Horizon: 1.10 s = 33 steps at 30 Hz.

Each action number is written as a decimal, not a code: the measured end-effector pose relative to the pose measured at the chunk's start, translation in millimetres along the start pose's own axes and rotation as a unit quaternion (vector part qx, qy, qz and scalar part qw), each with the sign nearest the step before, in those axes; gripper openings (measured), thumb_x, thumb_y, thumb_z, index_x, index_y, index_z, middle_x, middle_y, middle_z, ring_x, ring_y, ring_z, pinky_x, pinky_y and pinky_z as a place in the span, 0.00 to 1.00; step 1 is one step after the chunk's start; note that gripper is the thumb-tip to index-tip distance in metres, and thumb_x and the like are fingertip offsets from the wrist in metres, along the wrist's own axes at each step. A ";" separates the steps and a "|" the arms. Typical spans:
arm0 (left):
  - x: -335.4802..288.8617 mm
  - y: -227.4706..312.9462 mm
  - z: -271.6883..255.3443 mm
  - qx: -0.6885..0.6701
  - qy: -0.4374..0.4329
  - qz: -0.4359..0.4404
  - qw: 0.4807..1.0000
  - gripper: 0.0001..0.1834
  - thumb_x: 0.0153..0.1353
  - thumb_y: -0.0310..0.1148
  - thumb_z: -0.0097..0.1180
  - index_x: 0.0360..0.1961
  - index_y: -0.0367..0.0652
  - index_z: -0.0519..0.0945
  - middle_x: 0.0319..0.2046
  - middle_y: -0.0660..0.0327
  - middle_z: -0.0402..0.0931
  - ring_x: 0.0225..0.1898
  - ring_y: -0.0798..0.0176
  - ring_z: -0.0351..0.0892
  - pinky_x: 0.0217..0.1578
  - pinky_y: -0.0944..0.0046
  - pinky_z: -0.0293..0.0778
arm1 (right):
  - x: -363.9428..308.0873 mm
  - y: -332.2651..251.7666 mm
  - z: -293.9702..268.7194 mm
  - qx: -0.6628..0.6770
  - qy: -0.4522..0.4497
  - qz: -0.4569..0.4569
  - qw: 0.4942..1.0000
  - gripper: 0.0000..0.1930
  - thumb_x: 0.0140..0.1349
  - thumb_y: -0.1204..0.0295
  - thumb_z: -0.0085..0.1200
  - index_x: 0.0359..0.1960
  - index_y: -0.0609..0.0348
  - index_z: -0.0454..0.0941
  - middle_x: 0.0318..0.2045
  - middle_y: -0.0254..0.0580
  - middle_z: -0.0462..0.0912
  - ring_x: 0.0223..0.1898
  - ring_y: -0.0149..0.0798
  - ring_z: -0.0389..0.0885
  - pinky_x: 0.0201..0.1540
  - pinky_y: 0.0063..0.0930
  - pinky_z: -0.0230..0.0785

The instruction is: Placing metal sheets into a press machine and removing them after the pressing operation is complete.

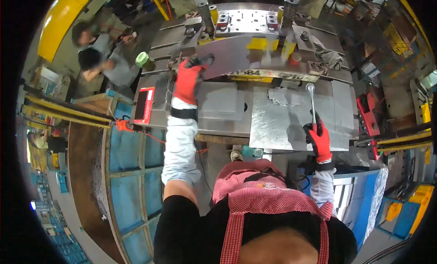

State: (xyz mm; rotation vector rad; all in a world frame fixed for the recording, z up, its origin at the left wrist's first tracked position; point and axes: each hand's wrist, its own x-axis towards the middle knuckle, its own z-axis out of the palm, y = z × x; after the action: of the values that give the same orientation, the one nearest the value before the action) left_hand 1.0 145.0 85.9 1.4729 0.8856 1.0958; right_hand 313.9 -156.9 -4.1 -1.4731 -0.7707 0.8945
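Note:
My left hand, in a red glove with dark fingers, is closed on the left edge of a thin grey metal sheet. That sheet is tilted and smeared by motion in front of the die. My right hand, gloved alike, is wrapped round a slender tool with a rounded silver head. The tool points away from me, above a large shiny metal sheet on the table. Small flat pieces lie on this sheet. Beneath my left forearm's right side rest more grey sheets.
Upright posts flank the die. A red-edged flat case lies at the table's left, near a green-capped bottle. A grey rag sits at the back right. Another person is at far left, beyond a blue-panelled frame.

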 end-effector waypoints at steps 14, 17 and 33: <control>53.0 26.2 20.5 0.262 -0.405 0.307 0.820 0.17 0.48 0.23 0.45 0.41 0.41 0.76 0.38 0.59 0.76 0.39 0.57 0.75 0.45 0.60 0.68 | -2.9 -83.9 72.5 0.052 -0.329 0.010 0.943 0.31 0.47 0.74 0.54 0.57 0.58 0.60 0.27 0.29 0.69 0.26 0.23 0.65 0.29 0.18 0.60; 58.4 10.8 1.3 -0.177 -0.250 -0.014 0.952 0.19 0.57 0.26 0.44 0.52 0.36 0.67 0.42 0.56 0.74 0.44 0.63 0.74 0.46 0.62 0.69 | 22.7 -88.9 73.2 0.101 -0.274 0.040 0.956 0.23 0.52 0.72 0.52 0.51 0.58 0.65 0.23 0.24 0.68 0.21 0.20 0.63 0.21 0.14 0.56; 15.5 -60.1 119.3 -0.470 -0.118 -0.189 0.854 0.26 0.62 0.48 0.33 0.45 0.35 0.71 0.33 0.53 0.77 0.28 0.56 0.79 0.33 0.60 0.77 | 235.6 -107.6 111.0 -0.007 -0.262 -0.033 0.964 0.12 0.54 0.74 0.51 0.41 0.60 0.72 0.30 0.31 0.74 0.32 0.22 0.71 0.34 0.17 0.65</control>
State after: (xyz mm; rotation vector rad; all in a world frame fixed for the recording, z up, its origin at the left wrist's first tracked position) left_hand 120.7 133.6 25.8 0.5512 0.3242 0.8229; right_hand 335.2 111.8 78.1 -1.2208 -1.2082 1.2498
